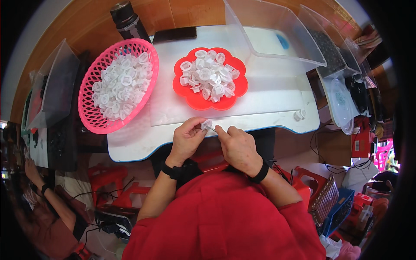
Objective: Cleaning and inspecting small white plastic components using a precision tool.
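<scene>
a person in a red shirt (216,208) works at a white, blue-edged table (130,145), red stools (110,177) around. over its near edge, the left hand (188,135) pinches a small white plastic piece (207,125) between thumb and forefinger; the right hand (237,145) is clamped on a thin tool (211,128) meeting it. beyond, a red flower-shaped tray (210,105) and a pink basket (155,71) hold heaped white pieces (123,82), before a wood-panelled wall (190,13). the grip hides most of the tool; a co-worker's arm (58,203) is partly cut off, and the cluttered right side is hard to make out.
</scene>
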{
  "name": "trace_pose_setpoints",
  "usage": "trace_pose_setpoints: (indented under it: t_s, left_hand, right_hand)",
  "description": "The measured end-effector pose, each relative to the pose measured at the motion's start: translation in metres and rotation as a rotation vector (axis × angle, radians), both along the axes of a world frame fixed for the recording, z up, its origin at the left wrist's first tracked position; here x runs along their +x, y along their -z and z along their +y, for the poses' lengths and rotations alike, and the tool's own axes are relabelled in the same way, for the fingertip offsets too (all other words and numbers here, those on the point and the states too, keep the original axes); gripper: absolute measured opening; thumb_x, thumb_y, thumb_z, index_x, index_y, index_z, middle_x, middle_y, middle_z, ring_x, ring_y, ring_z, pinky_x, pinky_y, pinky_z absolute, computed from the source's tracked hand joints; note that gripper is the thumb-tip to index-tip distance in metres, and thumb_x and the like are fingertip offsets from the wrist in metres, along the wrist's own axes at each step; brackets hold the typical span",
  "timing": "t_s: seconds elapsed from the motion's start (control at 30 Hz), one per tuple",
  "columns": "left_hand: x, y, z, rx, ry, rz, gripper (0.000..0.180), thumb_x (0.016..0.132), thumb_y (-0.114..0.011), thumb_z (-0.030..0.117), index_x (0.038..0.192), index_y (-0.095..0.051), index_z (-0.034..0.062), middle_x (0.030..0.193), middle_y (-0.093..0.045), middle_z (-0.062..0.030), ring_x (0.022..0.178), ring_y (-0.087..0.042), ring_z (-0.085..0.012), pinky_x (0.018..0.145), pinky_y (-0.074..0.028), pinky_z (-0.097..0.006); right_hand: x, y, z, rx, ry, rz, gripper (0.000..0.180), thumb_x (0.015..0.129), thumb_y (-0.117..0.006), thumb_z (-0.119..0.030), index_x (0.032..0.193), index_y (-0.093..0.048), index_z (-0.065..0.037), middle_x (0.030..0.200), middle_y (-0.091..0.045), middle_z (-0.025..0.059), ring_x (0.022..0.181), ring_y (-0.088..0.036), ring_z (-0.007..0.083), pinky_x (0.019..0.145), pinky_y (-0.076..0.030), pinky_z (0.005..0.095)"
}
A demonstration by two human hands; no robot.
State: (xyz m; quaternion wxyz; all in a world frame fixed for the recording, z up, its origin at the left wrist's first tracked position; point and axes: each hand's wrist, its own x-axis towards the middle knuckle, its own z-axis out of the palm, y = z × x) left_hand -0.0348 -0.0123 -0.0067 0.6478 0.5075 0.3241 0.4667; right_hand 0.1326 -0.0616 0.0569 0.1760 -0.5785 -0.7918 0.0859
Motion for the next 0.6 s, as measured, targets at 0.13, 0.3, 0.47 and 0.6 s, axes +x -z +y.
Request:
trace_pose_setpoints:
  t_s: [0.13, 0.3, 0.47, 0.6]
  left_hand:
    - [0.0, 0.001, 0.001, 0.022, -0.007, 0.018, 0.032, 0.08, -0.054, -0.012, 0.111, -0.055, -0.005, 0.104, -0.056, -0.0072, 0.095, -0.055, -0.0126, 0.083, -0.045, -0.024]
    - [0.0, 0.003, 0.001, 0.02, -0.011, 0.025, 0.032, 0.079, -0.056, -0.011, 0.111, -0.055, -0.0052, 0.102, -0.056, -0.0068, 0.093, -0.055, -0.012, 0.082, -0.045, -0.023]
    - [0.002, 0.0, 0.0, 0.0, -0.023, 0.008, 0.032, 0.078, -0.057, -0.012, 0.109, -0.055, -0.005, 0.099, -0.057, -0.0056, 0.089, -0.055, -0.0101, 0.076, -0.046, -0.021]
    - [0.005, 0.003, 0.0, -0.022, -0.04, -0.011, 0.03, 0.078, -0.057, -0.012, 0.108, -0.056, -0.0049, 0.097, -0.057, -0.0051, 0.087, -0.056, -0.0094, 0.073, -0.047, -0.021]
  right_hand:
    - [0.0, -0.002, 0.002, -0.003, -0.004, -0.075, 0.033, 0.077, -0.058, -0.008, 0.109, -0.059, -0.005, 0.07, -0.053, 0.0084, 0.063, -0.057, 0.0239, 0.054, -0.046, 0.0353]
    - [0.003, -0.008, 0.005, 0.002, -0.075, -0.145, 0.042, 0.069, -0.058, -0.009, 0.11, -0.058, 0.001, 0.074, -0.056, 0.0097, 0.064, -0.058, 0.0232, 0.052, -0.047, 0.0326]
    - [0.002, -0.009, 0.005, 0.014, -0.077, -0.179, 0.042, 0.071, -0.057, -0.009, 0.113, -0.058, -0.004, 0.073, -0.055, 0.0074, 0.065, -0.055, 0.0219, 0.055, -0.046, 0.0324]
    - [-0.001, -0.012, 0.006, 0.007, -0.098, -0.224, 0.043, 0.071, -0.057, -0.009, 0.113, -0.057, -0.002, 0.074, -0.055, 0.0076, 0.066, -0.055, 0.0217, 0.055, -0.046, 0.0324]
